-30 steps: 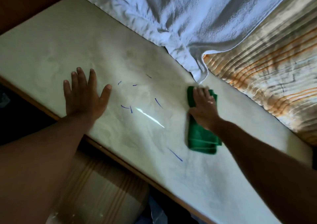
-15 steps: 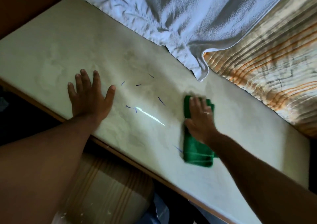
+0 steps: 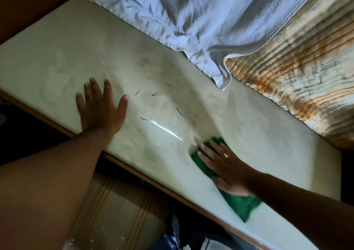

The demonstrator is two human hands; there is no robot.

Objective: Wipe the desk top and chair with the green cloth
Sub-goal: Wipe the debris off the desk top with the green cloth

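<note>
From the head cam, your right hand (image 3: 224,165) is pressed flat on the green cloth (image 3: 239,202), fingers spread rather than gripping, near the counter (image 3: 67,44) front edge. Your left hand (image 3: 101,111) lies open, palm down on the bare counter, holding nothing, beside some blue pen marks (image 3: 180,112). A white towel (image 3: 191,19) drapes over the back edge.

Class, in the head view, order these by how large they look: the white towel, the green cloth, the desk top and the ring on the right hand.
1. desk top
2. white towel, partly cut off by the frame
3. green cloth, partly hidden under the right hand
4. ring
</note>
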